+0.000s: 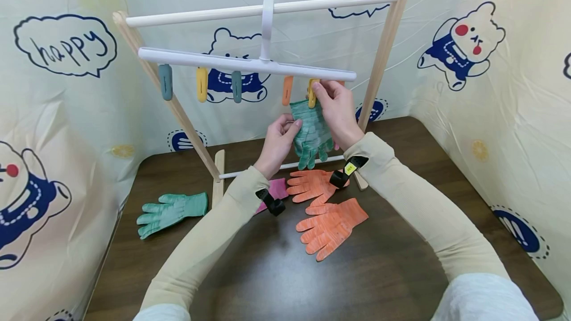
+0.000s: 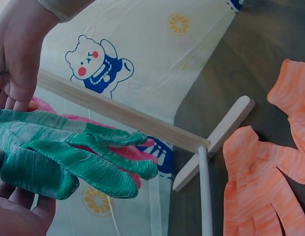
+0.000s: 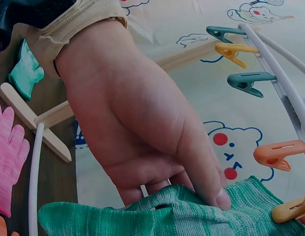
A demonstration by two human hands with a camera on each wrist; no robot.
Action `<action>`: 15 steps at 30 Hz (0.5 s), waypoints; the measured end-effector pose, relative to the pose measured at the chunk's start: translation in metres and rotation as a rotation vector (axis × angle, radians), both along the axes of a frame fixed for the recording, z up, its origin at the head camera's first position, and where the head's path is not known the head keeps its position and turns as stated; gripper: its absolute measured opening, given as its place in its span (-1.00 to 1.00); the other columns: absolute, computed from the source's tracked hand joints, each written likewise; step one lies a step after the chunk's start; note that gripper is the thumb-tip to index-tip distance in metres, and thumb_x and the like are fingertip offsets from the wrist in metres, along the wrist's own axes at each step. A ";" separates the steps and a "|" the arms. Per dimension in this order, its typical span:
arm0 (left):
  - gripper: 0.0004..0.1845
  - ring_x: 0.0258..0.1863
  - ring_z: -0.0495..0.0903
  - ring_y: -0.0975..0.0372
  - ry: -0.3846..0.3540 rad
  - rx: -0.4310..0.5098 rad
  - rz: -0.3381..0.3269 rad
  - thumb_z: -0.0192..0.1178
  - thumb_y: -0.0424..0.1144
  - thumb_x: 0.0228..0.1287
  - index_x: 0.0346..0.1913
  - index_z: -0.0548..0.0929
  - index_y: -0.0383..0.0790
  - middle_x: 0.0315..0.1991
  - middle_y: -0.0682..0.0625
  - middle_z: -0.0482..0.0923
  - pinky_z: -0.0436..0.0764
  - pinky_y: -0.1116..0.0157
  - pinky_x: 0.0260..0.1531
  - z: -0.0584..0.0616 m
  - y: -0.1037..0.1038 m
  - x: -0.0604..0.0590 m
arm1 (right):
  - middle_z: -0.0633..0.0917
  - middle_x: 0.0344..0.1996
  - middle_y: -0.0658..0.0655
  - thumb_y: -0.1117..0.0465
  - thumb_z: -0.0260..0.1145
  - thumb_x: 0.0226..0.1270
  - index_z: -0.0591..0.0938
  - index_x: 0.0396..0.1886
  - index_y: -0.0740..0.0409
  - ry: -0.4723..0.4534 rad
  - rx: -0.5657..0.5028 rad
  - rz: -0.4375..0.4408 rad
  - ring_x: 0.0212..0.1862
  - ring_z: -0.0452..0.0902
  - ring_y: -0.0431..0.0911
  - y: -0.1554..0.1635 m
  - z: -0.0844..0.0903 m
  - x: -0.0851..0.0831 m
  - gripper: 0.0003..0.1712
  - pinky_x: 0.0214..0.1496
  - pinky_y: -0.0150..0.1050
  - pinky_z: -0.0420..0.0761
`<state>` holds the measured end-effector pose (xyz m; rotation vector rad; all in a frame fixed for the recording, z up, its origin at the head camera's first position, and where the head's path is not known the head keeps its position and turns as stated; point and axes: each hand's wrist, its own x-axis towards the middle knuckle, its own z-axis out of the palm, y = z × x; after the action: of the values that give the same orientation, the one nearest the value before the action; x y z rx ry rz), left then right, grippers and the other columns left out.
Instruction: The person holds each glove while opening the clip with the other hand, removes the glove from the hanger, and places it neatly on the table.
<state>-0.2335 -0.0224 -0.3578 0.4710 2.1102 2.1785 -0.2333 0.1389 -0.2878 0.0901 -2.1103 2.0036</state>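
A green knit glove (image 1: 311, 130) hangs with its fingers downward below the right part of a white hanger (image 1: 250, 65). My left hand (image 1: 277, 143) pinches the side of this glove, its thumb (image 3: 219, 196) pressed on the fabric near the cuff. My right hand (image 1: 338, 113) holds a yellow clip (image 1: 312, 94) between thumb and fingers at the glove's cuff. In the right wrist view the yellow clip (image 3: 290, 209) overlaps the cuff edge. Behind the green glove a pink glove (image 2: 145, 167) partly shows, mostly hidden by it.
The hanger hooks onto the top rod (image 1: 196, 15) of a wooden rack. Teal clips (image 1: 165, 82), another yellow clip (image 1: 202, 84) and an orange clip (image 1: 287, 90) hang along it. On the table lie a green glove (image 1: 171, 212), orange gloves (image 1: 332, 227) and a pink glove (image 1: 278, 188).
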 end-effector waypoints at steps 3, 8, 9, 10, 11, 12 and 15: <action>-0.75 -0.32 0.51 0.24 0.025 -0.026 0.007 0.08 -0.22 0.64 0.14 0.57 -0.34 -0.30 0.05 0.69 0.47 0.33 -0.21 -0.001 -0.001 0.000 | 0.69 0.15 0.18 0.07 0.18 0.64 0.58 0.35 0.18 0.008 -0.025 -0.012 0.12 0.62 -0.05 -0.001 0.000 0.000 -0.55 0.15 -0.19 0.56; -0.76 -0.48 0.38 0.18 0.067 -0.071 0.021 0.09 -0.20 0.64 0.11 0.58 -0.31 -0.48 0.08 0.54 0.36 0.35 -0.41 -0.003 -0.004 0.000 | 0.72 0.09 0.19 0.07 0.20 0.63 0.62 0.31 0.17 0.014 -0.056 -0.036 0.08 0.64 -0.04 -0.003 0.000 -0.001 -0.58 0.08 -0.22 0.57; -0.76 -0.51 0.34 0.18 0.074 -0.077 0.024 0.09 -0.20 0.64 0.10 0.58 -0.31 -0.51 0.06 0.48 0.32 0.34 -0.45 -0.003 -0.004 0.001 | 0.72 0.08 0.19 0.07 0.20 0.63 0.63 0.30 0.17 0.012 -0.055 -0.038 0.08 0.64 -0.05 -0.004 0.000 -0.001 -0.58 0.07 -0.22 0.57; -0.76 -0.52 0.33 0.18 0.077 -0.079 0.025 0.09 -0.20 0.63 0.10 0.58 -0.31 -0.52 0.06 0.47 0.31 0.34 -0.47 -0.004 -0.005 0.001 | 0.73 0.08 0.19 0.07 0.21 0.62 0.63 0.29 0.17 0.007 -0.057 -0.039 0.07 0.64 -0.05 -0.004 0.000 -0.001 -0.58 0.07 -0.23 0.57; -0.77 -0.52 0.35 0.19 0.077 -0.078 0.025 0.09 -0.21 0.63 0.09 0.58 -0.32 -0.51 0.06 0.48 0.34 0.35 -0.47 -0.004 -0.006 0.001 | 0.73 0.09 0.19 0.07 0.21 0.62 0.63 0.29 0.17 0.003 -0.064 -0.038 0.07 0.65 -0.05 -0.004 0.000 -0.002 -0.58 0.08 -0.23 0.57; -0.77 -0.51 0.38 0.21 0.077 -0.079 0.027 0.10 -0.21 0.63 0.09 0.58 -0.32 -0.50 0.06 0.52 0.38 0.36 -0.44 -0.005 -0.006 0.001 | 0.72 0.09 0.19 0.08 0.21 0.62 0.63 0.29 0.18 -0.001 -0.073 -0.036 0.08 0.65 -0.05 -0.004 0.000 -0.002 -0.58 0.10 -0.22 0.58; -0.78 -0.40 0.48 0.24 0.069 -0.077 0.033 0.10 -0.24 0.62 0.07 0.59 -0.33 -0.38 0.04 0.64 0.48 0.38 -0.32 -0.008 -0.009 0.002 | 0.71 0.13 0.21 0.10 0.21 0.62 0.62 0.29 0.19 -0.008 -0.106 -0.031 0.09 0.67 -0.02 -0.003 0.001 -0.002 -0.59 0.18 -0.18 0.60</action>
<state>-0.2315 -0.0317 -0.3654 0.5161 2.2433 2.1181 -0.2352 0.1356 -0.2866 0.0318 -1.9931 2.0965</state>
